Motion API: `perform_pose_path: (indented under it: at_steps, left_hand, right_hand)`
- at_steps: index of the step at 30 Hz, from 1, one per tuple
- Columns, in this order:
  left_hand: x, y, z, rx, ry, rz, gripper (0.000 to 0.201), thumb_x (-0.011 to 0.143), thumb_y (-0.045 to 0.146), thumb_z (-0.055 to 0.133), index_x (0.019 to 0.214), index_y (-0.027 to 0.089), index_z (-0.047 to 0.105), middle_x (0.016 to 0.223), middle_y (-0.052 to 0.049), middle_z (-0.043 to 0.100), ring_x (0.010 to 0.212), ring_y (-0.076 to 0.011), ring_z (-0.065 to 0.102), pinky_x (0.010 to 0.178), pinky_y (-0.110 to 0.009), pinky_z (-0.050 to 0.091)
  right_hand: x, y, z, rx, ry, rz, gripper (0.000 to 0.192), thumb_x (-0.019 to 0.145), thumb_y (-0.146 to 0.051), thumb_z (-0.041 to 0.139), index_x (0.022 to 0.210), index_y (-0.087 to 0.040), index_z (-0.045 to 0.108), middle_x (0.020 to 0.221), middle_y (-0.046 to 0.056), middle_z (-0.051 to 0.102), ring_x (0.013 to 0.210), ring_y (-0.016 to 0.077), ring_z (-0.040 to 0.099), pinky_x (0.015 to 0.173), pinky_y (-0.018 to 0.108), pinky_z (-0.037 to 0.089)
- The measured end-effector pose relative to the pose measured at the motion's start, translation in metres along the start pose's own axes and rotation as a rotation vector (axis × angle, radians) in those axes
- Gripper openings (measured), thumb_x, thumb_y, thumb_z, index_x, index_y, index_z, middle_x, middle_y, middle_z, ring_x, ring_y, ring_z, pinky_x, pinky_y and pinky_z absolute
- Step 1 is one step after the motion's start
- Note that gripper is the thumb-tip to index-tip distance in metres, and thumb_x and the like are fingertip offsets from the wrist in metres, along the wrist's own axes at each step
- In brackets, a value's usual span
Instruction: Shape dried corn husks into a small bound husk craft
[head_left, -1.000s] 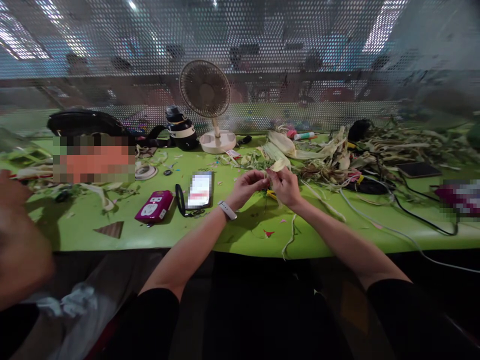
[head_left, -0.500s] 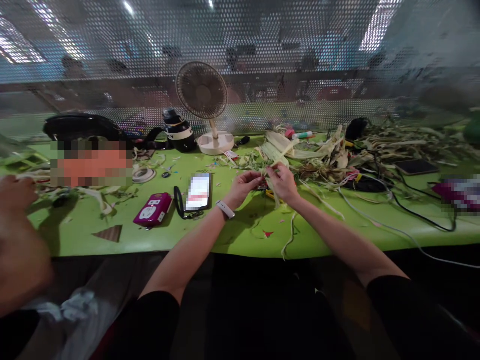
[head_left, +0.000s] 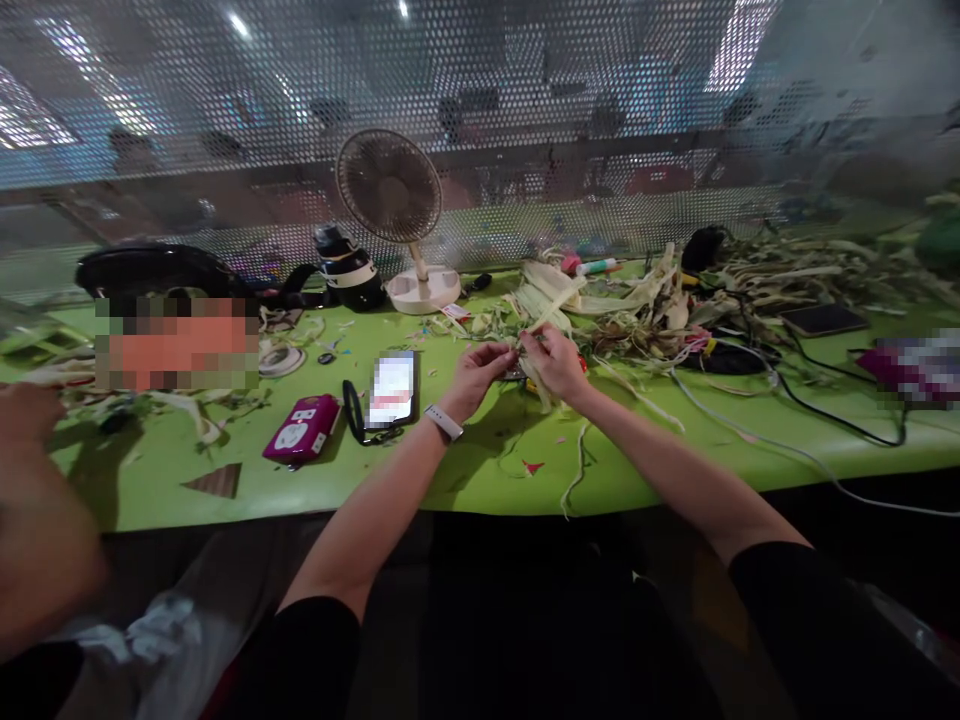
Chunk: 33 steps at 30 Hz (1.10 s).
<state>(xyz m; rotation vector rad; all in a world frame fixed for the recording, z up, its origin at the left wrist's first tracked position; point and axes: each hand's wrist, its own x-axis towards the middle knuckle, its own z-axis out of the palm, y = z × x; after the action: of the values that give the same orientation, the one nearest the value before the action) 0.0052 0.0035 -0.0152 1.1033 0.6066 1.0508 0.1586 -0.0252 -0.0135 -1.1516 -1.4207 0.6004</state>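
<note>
A pale strip of corn husk [head_left: 559,303] is pinched in my right hand [head_left: 556,364], sticking up beyond the fingers, with an end hanging below them. My left hand [head_left: 477,380], with a pale band on its wrist, is closed in a pinch against the same husk; the fingertips of both hands nearly meet, and the exact spot they grip is too small to make out. Just behind my hands lies a heap of dried husks [head_left: 637,310]. Something with yellow and red parts shows partly under my right hand.
On the green table [head_left: 450,480] are a phone [head_left: 391,388], a magenta pouch [head_left: 303,428], a tape roll [head_left: 282,360], a fan [head_left: 424,287], a black bottle [head_left: 351,275] and cables [head_left: 817,400]. A perforated screen [head_left: 525,180] stands behind. Another person's arm [head_left: 37,500] reaches in at left.
The view has shifted slightly, so things on the table sit a little further left. My hands keep the same pinch on the husk, with only small finger movement.
</note>
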Motion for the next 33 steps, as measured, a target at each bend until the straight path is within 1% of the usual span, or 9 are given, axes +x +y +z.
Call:
perform_pose_path:
  at_steps: [4, 8, 13, 19, 22, 24, 26, 30, 33]
  left_hand:
    - [0.003, 0.007, -0.005, -0.027, -0.024, -0.032, 0.039, 0.047, 0.032, 0.094, 0.071, 0.015, 0.068, 0.069, 0.002, 0.070, 0.060, -0.0069, 0.061, 0.065, -0.021, 0.052]
    - [0.005, 0.008, -0.009, -0.059, -0.048, -0.054, 0.036, 0.050, 0.026, 0.093, 0.075, 0.015, 0.069, 0.073, 0.001, 0.071, 0.064, -0.0073, 0.063, 0.069, -0.021, 0.053]
    - [0.004, 0.008, -0.012, -0.047, -0.091, -0.081, 0.037, 0.055, 0.017, 0.089, 0.088, 0.017, 0.072, 0.081, 0.000, 0.073, 0.071, -0.0087, 0.066, 0.074, -0.022, 0.052]
    - [0.003, 0.011, -0.012, -0.021, -0.126, -0.088, 0.032, 0.055, 0.012, 0.081, 0.085, 0.017, 0.073, 0.080, 0.000, 0.073, 0.070, -0.0103, 0.066, 0.072, -0.023, 0.050]
    - [0.003, 0.011, -0.010, -0.036, -0.102, -0.078, 0.024, 0.060, 0.023, 0.081, 0.081, 0.017, 0.073, 0.076, -0.001, 0.072, 0.070, -0.0116, 0.066, 0.070, -0.024, 0.051]
    - [0.003, 0.010, -0.009, -0.049, -0.065, -0.067, 0.027, 0.064, 0.037, 0.082, 0.079, 0.016, 0.073, 0.075, -0.001, 0.071, 0.068, -0.0113, 0.065, 0.068, -0.024, 0.052]
    - [0.003, 0.009, -0.008, -0.039, -0.046, -0.053, 0.035, 0.060, 0.042, 0.087, 0.077, 0.016, 0.073, 0.074, -0.001, 0.071, 0.065, -0.0100, 0.064, 0.066, -0.023, 0.052]
    - [0.004, 0.007, -0.007, 0.013, -0.043, -0.054, 0.045, 0.045, 0.038, 0.095, 0.077, 0.016, 0.074, 0.073, -0.001, 0.073, 0.063, -0.0101, 0.065, 0.068, -0.025, 0.054]
    - [0.006, 0.007, -0.007, 0.033, 0.010, -0.022, 0.048, 0.044, 0.042, 0.094, 0.079, 0.015, 0.074, 0.074, -0.001, 0.074, 0.063, -0.0099, 0.065, 0.067, -0.024, 0.055]
  right_hand:
    - [0.010, -0.006, -0.017, 0.090, -0.201, 0.090, 0.059, 0.069, -0.077, 0.063, 0.077, -0.019, 0.054, 0.056, -0.006, 0.045, 0.048, 0.0078, 0.036, 0.046, 0.024, 0.027]
    - [0.014, -0.011, -0.032, 0.009, -0.310, 0.095, 0.058, 0.062, -0.072, 0.072, 0.068, -0.016, 0.059, 0.050, -0.007, 0.041, 0.048, 0.0066, 0.031, 0.046, 0.024, 0.023]
    - [0.013, -0.015, -0.033, -0.068, -0.217, 0.015, 0.056, 0.065, -0.070, 0.070, 0.063, -0.016, 0.061, 0.049, -0.007, 0.036, 0.049, 0.0062, 0.025, 0.047, 0.024, 0.021]
    - [0.010, -0.013, -0.030, -0.109, -0.208, -0.043, 0.050, 0.071, -0.065, 0.069, 0.066, -0.015, 0.065, 0.051, -0.006, 0.039, 0.051, 0.0077, 0.029, 0.050, 0.025, 0.025]
    - [0.008, -0.012, -0.029, -0.153, -0.195, -0.075, 0.049, 0.073, -0.064, 0.068, 0.065, -0.015, 0.065, 0.051, -0.005, 0.041, 0.052, 0.0085, 0.032, 0.051, 0.025, 0.026]
    - [0.007, -0.013, -0.029, -0.179, -0.186, -0.093, 0.049, 0.074, -0.064, 0.067, 0.064, -0.016, 0.065, 0.051, -0.004, 0.043, 0.053, 0.0088, 0.033, 0.052, 0.025, 0.027]
    - [0.006, -0.014, -0.029, -0.200, -0.179, -0.101, 0.050, 0.075, -0.065, 0.066, 0.064, -0.016, 0.065, 0.052, -0.004, 0.044, 0.053, 0.0089, 0.033, 0.052, 0.025, 0.027]
    - [0.005, -0.016, -0.028, -0.245, -0.148, -0.100, 0.047, 0.076, -0.062, 0.066, 0.065, -0.016, 0.065, 0.054, -0.003, 0.050, 0.053, 0.0095, 0.036, 0.052, 0.025, 0.029]
    - [0.005, -0.013, -0.029, -0.275, -0.134, -0.126, 0.041, 0.079, -0.056, 0.065, 0.068, -0.016, 0.066, 0.055, -0.002, 0.053, 0.054, 0.0103, 0.039, 0.053, 0.025, 0.030]
